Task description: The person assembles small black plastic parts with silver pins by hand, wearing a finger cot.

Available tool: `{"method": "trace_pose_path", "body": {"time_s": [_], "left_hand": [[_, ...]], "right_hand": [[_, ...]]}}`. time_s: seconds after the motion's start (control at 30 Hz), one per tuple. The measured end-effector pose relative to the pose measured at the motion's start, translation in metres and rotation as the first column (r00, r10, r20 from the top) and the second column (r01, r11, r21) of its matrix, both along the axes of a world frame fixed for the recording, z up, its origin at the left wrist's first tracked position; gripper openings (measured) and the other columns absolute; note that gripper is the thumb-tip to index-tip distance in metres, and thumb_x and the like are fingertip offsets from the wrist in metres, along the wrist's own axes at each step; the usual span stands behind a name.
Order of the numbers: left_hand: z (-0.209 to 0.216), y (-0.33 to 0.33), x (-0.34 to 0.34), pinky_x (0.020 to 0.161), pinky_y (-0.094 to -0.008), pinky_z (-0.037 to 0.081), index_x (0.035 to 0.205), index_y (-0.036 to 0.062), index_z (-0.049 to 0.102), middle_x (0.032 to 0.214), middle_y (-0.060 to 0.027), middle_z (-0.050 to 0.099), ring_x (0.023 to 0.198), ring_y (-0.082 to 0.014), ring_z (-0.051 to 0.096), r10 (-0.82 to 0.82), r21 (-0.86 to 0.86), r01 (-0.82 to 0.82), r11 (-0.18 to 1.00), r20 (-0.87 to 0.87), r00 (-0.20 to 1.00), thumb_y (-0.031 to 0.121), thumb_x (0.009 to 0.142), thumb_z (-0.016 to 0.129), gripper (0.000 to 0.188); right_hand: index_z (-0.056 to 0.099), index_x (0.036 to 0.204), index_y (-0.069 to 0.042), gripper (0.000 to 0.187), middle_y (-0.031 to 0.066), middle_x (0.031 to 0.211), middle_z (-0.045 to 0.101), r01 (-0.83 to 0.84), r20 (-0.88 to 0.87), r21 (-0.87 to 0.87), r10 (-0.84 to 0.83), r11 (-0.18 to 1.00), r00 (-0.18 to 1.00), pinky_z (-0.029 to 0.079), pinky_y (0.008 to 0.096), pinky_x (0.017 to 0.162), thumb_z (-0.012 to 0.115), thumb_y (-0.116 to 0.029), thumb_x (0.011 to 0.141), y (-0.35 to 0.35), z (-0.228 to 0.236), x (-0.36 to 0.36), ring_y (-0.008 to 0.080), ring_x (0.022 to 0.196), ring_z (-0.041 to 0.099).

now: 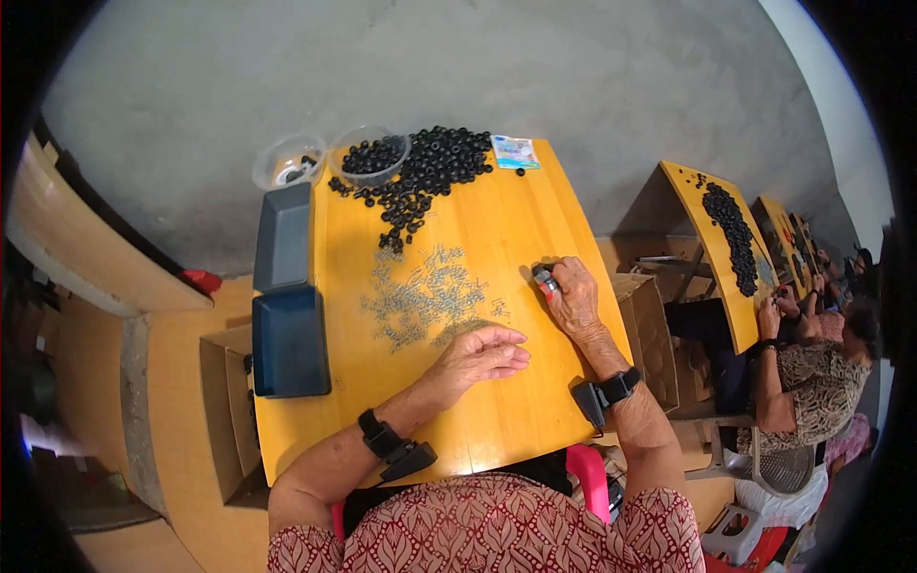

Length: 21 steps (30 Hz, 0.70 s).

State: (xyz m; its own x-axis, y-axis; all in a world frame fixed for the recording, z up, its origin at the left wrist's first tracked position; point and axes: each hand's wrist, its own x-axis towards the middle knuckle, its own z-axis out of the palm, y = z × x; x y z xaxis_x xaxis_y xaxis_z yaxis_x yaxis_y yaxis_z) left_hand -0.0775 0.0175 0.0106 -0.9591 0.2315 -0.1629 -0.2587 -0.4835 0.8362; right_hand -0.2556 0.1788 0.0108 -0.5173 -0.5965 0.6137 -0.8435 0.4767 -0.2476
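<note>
My right hand (577, 304) rests over the right side of the yellow table (497, 420), its fingers closed round a short, dark cylindrical object with a red part (544, 278). I cannot make out exactly what kind of object it is. Palm inward and fingers stretched, my left hand (475, 361) appears to hold nothing. It is just below a scattered heap of small silvery metal pieces (425, 294), perhaps springs or screws. Beyond them spreads a pile of black ring-shaped parts (444, 160). Each wrist wears a black strapped device.
A clear bowl of black parts (374, 158), another clear tub (288, 160), a grey tray (284, 237) and a dark blue tray (289, 342) line the left edge. A packet (515, 152) lies far right. Cardboard boxes (227, 420) flank the table. Other people work at tables (712, 253) rightward.
</note>
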Motion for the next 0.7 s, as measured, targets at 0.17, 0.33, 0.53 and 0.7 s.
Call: {"method": "trace_pose_path", "body": {"time_s": [0.17, 0.33, 0.53, 0.7], "left_hand": [[-0.004, 0.002, 0.004, 0.095, -0.0340, 0.048, 0.122, 0.0018, 0.054, 0.112, -0.0133, 0.063, 0.107, -0.0227, 0.061, 0.065, 0.041, -0.065, 0.997, 0.010, 0.998, 0.021, 0.097, 0.053, 0.031], [0.013, -0.001, 0.003, 0.102, -0.0373, 0.041, 0.132, 0.0024, 0.043, 0.124, -0.0157, 0.055, 0.117, -0.0243, 0.054, 0.290, 0.145, -0.301, 0.943, 0.089, 0.953, 0.035, 0.100, 0.046, 0.045], [0.004, -0.002, -0.004, 0.106, -0.0409, 0.036, 0.134, 0.0023, 0.039, 0.129, -0.0145, 0.049, 0.123, -0.0256, 0.046, 0.318, 0.303, -0.322, 0.897, 0.064, 0.946, 0.052, 0.101, 0.027, 0.061], [0.009, -0.002, -0.004, 0.107, -0.0407, 0.036, 0.135, 0.0005, 0.037, 0.129, -0.0153, 0.049, 0.123, -0.0275, 0.046, 0.318, 0.362, -0.331, 0.871, 0.095, 0.943, 0.053, 0.100, 0.025, 0.064]], "right_hand": [[0.062, 0.078, 0.001, 0.014, 0.0145, 0.083, 0.063, -0.032, 0.014, -0.059, 0.033, 0.998, 0.999, 0.051, 0.0390, 0.067, 0.072, -0.008, 0.074, -0.003, 0.002, 0.005, 0.0330, 0.078, 0.061], [0.062, 0.078, 0.000, 0.013, 0.0145, 0.098, 0.064, -0.251, 0.121, -0.132, 0.267, 0.959, 0.956, 0.050, 0.0372, 0.075, 0.072, -0.006, 0.073, -0.008, 0.047, 0.049, 0.0320, 0.090, 0.060], [0.062, 0.078, 0.000, 0.018, 0.0165, 0.123, 0.057, -0.519, 0.239, -0.210, 0.558, 0.828, 0.794, 0.037, 0.0495, 0.099, 0.074, -0.013, 0.074, -0.028, 0.037, 0.111, 0.0381, 0.120, 0.049], [0.063, 0.081, 0.000, 0.017, 0.0173, 0.134, 0.049, -0.479, 0.283, -0.094, 0.484, 0.873, 0.828, 0.035, 0.0513, 0.102, 0.073, -0.013, 0.075, -0.031, 0.028, 0.111, 0.0399, 0.129, 0.040]]}}
